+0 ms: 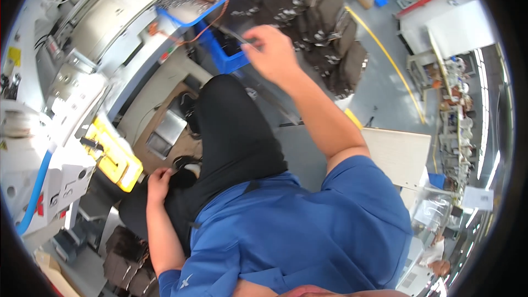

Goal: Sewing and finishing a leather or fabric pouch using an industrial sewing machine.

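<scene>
My right hand (272,55) is raised out past my right knee, its fingers closed in a pinch. Between them is a thin grey metal tool (234,34), slim and pointing up and left; motion blur hides its exact kind. Just below and left of that hand is a blue plastic bin (226,61). My left hand (159,182) is low over my left thigh, fingers curled together. Whatever it may hold is too small to make out. A yellow plastic part (114,157) of the machine at my left is the thing nearest to it.
A blue tray (192,21) of small metal pieces sits at the workbench's far end, an orange cord (224,8) hanging across it. Dark brown fabric pieces (308,16) are heaped ahead. A white sewing-type machine (66,170) stands left; another dark fabric stack (129,264) lies behind it.
</scene>
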A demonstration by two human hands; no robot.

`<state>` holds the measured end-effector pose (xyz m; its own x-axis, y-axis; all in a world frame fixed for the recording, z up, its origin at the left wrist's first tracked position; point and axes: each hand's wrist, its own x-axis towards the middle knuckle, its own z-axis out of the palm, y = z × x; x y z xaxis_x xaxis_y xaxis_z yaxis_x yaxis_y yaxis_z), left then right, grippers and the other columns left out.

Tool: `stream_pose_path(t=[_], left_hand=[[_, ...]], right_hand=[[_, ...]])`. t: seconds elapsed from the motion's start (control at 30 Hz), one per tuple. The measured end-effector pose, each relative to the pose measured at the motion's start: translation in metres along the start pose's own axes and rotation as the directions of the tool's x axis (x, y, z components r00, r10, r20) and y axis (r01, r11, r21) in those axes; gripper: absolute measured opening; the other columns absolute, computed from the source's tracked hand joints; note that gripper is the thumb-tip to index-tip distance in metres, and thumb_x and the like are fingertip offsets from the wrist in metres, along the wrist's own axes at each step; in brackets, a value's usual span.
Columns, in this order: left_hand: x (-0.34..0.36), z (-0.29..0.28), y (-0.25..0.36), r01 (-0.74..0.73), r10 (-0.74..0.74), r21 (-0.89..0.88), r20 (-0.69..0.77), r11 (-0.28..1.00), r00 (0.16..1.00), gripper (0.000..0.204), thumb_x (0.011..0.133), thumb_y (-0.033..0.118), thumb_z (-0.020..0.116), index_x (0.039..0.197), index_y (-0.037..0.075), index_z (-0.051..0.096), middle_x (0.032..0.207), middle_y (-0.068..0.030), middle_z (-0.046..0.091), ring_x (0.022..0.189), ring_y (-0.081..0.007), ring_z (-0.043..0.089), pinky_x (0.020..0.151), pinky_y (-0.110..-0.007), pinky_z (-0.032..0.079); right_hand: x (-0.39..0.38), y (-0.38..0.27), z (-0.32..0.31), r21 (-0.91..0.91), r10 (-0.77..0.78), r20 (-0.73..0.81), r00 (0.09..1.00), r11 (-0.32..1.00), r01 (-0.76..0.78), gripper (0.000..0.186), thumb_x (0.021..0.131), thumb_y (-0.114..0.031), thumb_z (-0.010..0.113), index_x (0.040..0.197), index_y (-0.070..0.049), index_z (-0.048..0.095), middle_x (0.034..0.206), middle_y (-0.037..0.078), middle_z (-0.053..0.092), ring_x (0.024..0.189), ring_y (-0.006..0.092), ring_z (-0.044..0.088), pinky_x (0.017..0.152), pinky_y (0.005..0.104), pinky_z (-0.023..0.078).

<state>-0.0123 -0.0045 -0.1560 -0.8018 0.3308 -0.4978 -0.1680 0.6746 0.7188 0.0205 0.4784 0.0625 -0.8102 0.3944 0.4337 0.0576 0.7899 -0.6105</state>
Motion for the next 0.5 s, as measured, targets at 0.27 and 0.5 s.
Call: stream_pose_path(t=[0.27, 0.5], left_hand=[[0.006, 0.010, 0.039, -0.006, 0.001, 0.074, 0.067, 0.997, 0.998, 0.029, 0.092, 0.023, 0.069, 0.102, -0.004, 0.071, 0.086, -0.0140, 0.073, 0.082, -0.0207, 0.068, 0.078, -0.036, 0.052], [-0.003, 0.011, 0.046, -0.056, 0.050, 0.139, 0.049, 0.989, 0.998, 0.027, 0.092, 0.022, 0.069, 0.101, -0.003, 0.072, 0.084, -0.0147, 0.073, 0.079, -0.0218, 0.069, 0.076, -0.036, 0.053]], right_hand=[[-0.077, 0.164, -0.170, -0.628, 0.440, -0.421, 0.793, 0.489, -0.605, 0.053, 0.085, -0.042, 0.072, 0.113, 0.002, 0.066, 0.120, 0.027, 0.065, 0.113, 0.0399, 0.063, 0.098, 0.0480, 0.049], [-0.143, 0.229, -0.192, -0.112, 0.837, -0.443, 0.322, 0.305, -0.946, 0.076, 0.083, -0.057, 0.072, 0.109, 0.015, 0.067, 0.118, 0.033, 0.066, 0.114, 0.0432, 0.065, 0.095, 0.0472, 0.051]])
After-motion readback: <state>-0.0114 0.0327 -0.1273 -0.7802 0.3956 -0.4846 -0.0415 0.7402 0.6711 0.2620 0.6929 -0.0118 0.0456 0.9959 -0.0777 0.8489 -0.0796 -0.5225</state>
